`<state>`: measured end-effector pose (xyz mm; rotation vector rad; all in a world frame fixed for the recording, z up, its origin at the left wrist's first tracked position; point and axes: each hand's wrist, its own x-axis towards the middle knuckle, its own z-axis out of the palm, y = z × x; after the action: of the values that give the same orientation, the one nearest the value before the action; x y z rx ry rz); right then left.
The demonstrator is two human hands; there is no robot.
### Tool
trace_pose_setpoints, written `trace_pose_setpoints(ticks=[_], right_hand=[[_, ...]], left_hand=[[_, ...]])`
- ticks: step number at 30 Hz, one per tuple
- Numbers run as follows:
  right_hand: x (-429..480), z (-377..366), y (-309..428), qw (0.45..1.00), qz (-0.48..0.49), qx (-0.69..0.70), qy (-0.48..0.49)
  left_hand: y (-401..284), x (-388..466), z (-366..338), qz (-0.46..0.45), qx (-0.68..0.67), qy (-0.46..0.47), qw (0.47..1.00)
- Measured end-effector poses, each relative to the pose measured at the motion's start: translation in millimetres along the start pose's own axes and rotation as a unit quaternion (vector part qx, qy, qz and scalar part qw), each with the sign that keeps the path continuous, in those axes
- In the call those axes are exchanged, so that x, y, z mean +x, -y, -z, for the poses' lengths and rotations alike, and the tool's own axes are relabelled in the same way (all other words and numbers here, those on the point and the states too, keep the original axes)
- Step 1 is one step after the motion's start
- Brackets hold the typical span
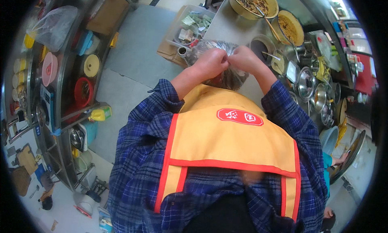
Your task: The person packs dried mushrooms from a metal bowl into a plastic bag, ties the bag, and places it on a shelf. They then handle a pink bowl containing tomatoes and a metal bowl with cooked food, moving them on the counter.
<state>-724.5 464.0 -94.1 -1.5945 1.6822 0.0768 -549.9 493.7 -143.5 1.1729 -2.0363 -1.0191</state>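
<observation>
A clear plastic bag [209, 46] with dark contents bulges below my hands, close to the front of my yellow apron [230, 142]. My left hand [213, 60] has its fingers curled tight at the bag's gathered top. Close beside it, almost touching, my right hand [242, 60] pinches the same top. The fingertips and the pinched plastic are mostly hidden behind the knuckles. Just right of my right hand stands a clear bowl of dark liquid [259, 48].
A plastic tub of banknotes [178, 45] rests on a cardboard box [169, 55]. Large basins of food [238, 13] [283, 20] stand on the metal counter [219, 26], with several steel bowls [306, 82] to the right. Shelving [65, 78] runs left. Another person's hand [341, 158] shows at right.
</observation>
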Motion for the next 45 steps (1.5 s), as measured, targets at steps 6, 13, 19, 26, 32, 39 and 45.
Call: trace_pose_setpoints(ticks=[6, 13, 19, 26, 32, 39, 45], right_hand=[[2, -2, 1, 1.000, -0.010, -0.024, 0.010], [-1, -1, -9, 1.000, -0.023, -0.018, -0.002], [-1, 6, -20, 0.994, -0.035, 0.100, 0.041], [-2, 6, -1, 0.996, 0.073, -0.041, -0.028], [-4, 6, -19, 0.987, -0.039, 0.149, 0.042], [-6, 13, -6, 0.995, 0.085, -0.033, -0.031], [1, 16, -21, 0.998, 0.047, 0.047, -0.007]], left_hand=[[-3, -4, -14, -0.025, 0.086, -0.006, 0.996], [-11, -8, -32, 0.017, 0.140, -0.123, 0.982], [-4, -10, -20, 0.106, -0.018, -0.045, 0.993], [-23, 4, -1, 0.032, 0.140, 0.006, 0.990], [-3, -10, -28, 0.162, -0.091, -0.149, 0.971], [-22, 0, 5, -0.005, 0.114, -0.046, 0.992], [-15, -12, -12, 0.073, 0.040, -0.129, 0.988]])
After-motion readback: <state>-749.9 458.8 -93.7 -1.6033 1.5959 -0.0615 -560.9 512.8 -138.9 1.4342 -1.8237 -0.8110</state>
